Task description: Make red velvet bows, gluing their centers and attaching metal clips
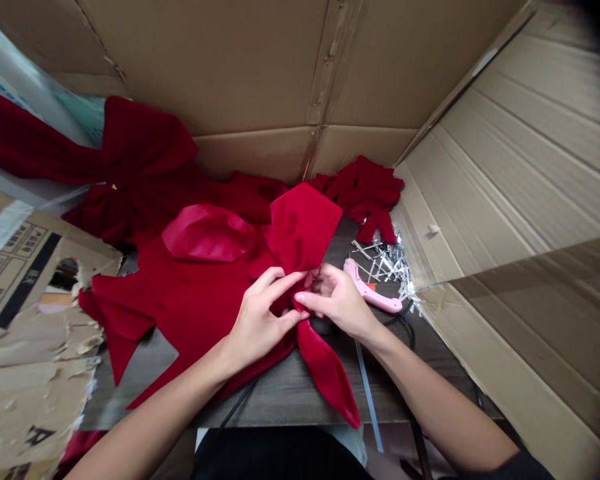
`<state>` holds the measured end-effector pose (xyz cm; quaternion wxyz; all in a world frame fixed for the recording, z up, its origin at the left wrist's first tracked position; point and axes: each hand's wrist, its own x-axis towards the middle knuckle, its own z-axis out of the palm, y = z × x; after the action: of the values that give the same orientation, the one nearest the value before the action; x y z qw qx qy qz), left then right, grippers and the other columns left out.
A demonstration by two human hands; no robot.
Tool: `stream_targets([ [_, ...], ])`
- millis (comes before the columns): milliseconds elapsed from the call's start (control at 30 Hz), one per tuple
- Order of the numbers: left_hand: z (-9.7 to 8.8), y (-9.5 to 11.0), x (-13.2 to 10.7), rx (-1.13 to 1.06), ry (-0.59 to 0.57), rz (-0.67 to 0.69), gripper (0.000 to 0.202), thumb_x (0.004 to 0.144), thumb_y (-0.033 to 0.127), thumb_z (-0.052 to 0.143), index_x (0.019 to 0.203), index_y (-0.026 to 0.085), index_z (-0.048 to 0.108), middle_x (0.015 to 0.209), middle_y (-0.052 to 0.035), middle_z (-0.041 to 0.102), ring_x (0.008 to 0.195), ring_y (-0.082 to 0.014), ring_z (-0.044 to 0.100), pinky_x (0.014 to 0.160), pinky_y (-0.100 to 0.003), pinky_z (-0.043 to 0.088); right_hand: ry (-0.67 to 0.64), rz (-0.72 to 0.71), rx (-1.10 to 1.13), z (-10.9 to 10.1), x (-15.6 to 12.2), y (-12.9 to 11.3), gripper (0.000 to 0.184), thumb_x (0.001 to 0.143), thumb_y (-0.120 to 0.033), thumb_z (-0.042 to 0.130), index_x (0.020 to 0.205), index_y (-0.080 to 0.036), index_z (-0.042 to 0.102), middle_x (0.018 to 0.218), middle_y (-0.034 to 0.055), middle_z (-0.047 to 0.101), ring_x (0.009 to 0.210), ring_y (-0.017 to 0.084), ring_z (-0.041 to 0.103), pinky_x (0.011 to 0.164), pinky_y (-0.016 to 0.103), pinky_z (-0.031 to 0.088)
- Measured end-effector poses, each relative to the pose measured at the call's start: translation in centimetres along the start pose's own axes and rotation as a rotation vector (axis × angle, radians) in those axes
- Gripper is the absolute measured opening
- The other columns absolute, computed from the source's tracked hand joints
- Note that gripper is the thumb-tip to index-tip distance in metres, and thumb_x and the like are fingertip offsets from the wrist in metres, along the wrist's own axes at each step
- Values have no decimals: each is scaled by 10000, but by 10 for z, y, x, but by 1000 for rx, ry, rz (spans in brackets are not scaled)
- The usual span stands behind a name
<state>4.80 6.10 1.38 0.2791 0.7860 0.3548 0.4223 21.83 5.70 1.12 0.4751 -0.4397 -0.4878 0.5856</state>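
Looking from left to right, you had torn cardboard (30, 360) along the lower left and a large red bow (140, 153) spread across the upper left. At centre, a red velvet bow (195, 313) lay on a dark wood-grain tabletop (290, 397). Your left hand (263, 317) was closed narrowly on its gathered middle, and your right hand (337, 300) pinched the same gather from the other side, with the fingers of both hands nearly meeting. Any loosening of that pinch could have let the slippery velvet slide and the gather spread. To the right, a pink hot glue gun (373, 290) lay just beside your right hand, with a black cord (405, 327) curving below it; a careless turn of that wrist could have caught the cord or dragged the gun. Its nozzle could also have marked the pile, though you could not tell from this view whether it was hot. Silvery glue sticks (385, 263) lay beyond it. The bow's long axis ran from an upward-pointing loop to a tail aimed at the lower edge, right of centre.
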Motion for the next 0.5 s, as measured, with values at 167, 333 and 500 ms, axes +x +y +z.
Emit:
stream_targets([
  [167, 1, 2, -1, 5, -22, 3, 526, 736, 232, 752, 1237, 194, 596, 1083, -85, 570, 997, -209, 599, 868, -346, 523, -15, -1, -75, 0, 0, 0, 253, 694, -274, 752, 866, -156, 609, 766, 28, 652, 619, 141, 608, 495, 235, 464],
  [333, 0, 7, 1, -19, -101, -19, 488, 771, 178, 703, 1242, 202, 577, 1120, -90, 545, 1017, -204, 585, 882, -344, 517, -40, 13, -64, 4, -2, 1, 193, 720, -262, 717, 876, -150, 690, 772, 31, 700, 676, 163, 638, 592, 266, 489],
  [500, 3, 12, 0, -257, 27, -143, 578, 678, 174, 782, 1184, 238, 508, 1155, -74, 544, 1034, -211, 587, 889, -370, 521, 51, 13, 43, 8, -3, 0, 206, 669, -304, 773, 778, -155, 681, 704, 18, 681, 617, 153, 611, 566, 263, 477],
])
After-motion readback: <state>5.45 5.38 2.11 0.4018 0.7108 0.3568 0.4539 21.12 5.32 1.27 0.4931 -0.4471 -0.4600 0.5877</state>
